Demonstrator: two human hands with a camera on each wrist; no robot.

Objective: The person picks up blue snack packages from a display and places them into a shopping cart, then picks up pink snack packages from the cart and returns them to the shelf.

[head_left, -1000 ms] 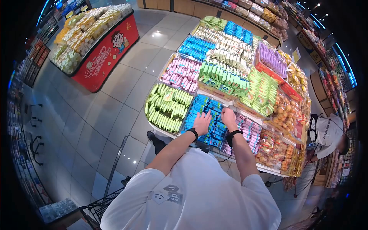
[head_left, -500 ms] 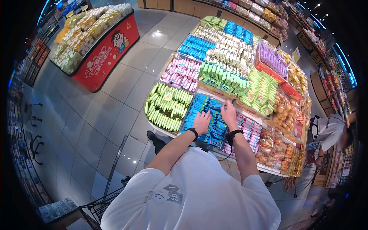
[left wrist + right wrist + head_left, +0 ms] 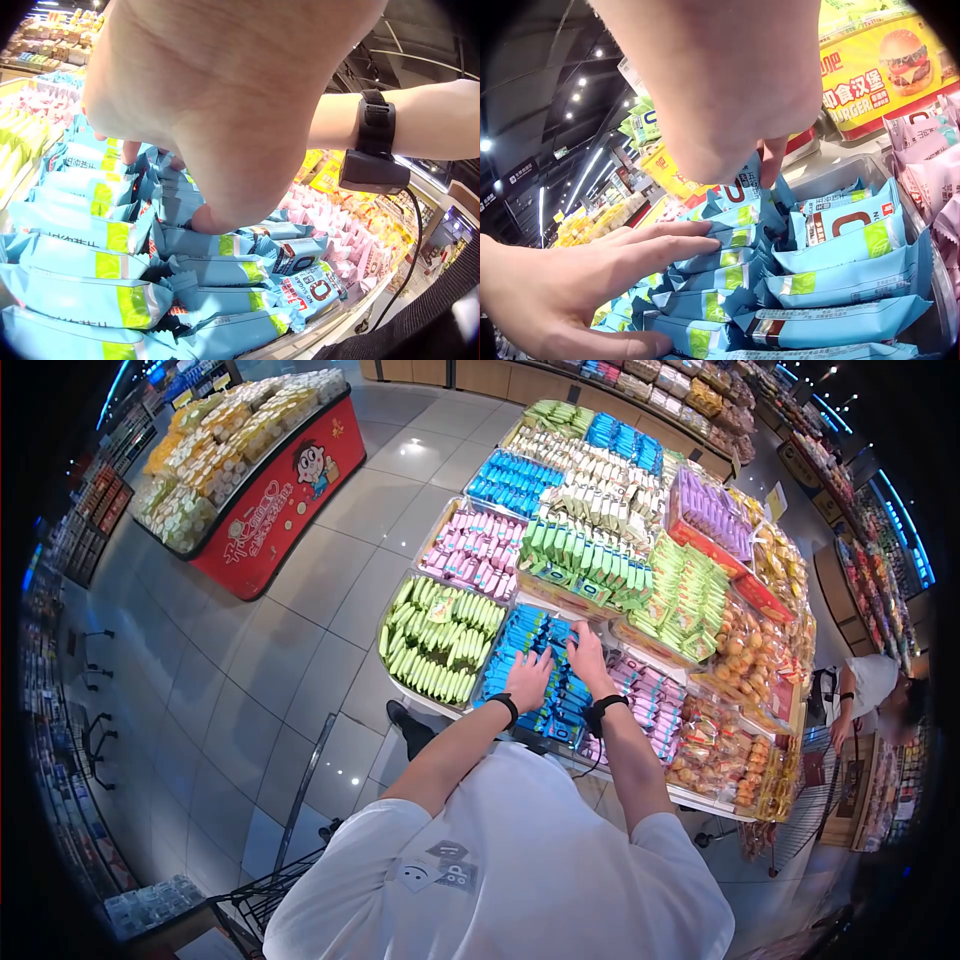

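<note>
Blue snack packets (image 3: 832, 262) stand in rows in a clear plastic tray (image 3: 922, 217) in front of me. My left hand (image 3: 529, 680) rests on the left rows, its fingers straight and spread over the packets, as the right wrist view shows. My right hand (image 3: 588, 657) is at the far end of the same tray, fingers pointing down. In the right wrist view it pinches a blue packet (image 3: 739, 191) that stands tilted at the end of the row; part of the grip is hidden behind the palm.
Green packets (image 3: 440, 640) fill a tray on the left, pink packets (image 3: 650, 705) one on the right. A raised tier of green packets (image 3: 585, 560) stands behind. Bagged bread (image 3: 720, 755) lies further right. Another person (image 3: 870, 690) is beside a shopping cart (image 3: 805, 785).
My right hand has moved from the tray's right edge to the far end and slightly left. The left hand has stayed in place. The other person at the right has shifted.
</note>
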